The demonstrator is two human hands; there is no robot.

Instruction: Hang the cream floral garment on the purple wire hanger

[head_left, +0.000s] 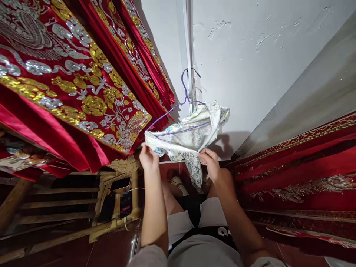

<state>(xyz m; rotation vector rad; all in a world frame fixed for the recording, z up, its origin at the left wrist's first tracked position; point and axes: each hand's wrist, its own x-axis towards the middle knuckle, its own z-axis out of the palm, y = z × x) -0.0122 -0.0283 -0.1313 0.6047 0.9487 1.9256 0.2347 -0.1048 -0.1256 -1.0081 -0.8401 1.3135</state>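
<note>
One pale patterned garment (180, 142) is at the centre of the frame, on one purple hanger (185, 89). Two hands grip its edge: the left hand (149, 157) pinches a corner left of centre, the right hand (210, 162) pinches it right of centre. Red embroidered cloths (94, 105) fill the upper left and lower right. One phone (128, 208) lies on bamboo furniture (135, 185), lower left. Two pale clogs (176, 181) show below, one mostly hidden.

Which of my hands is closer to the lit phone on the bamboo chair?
Your left. The left hand, pinching the patterned garment, is above and slightly right of the phone in view; the right hand, also on the garment, is much farther right.
</note>
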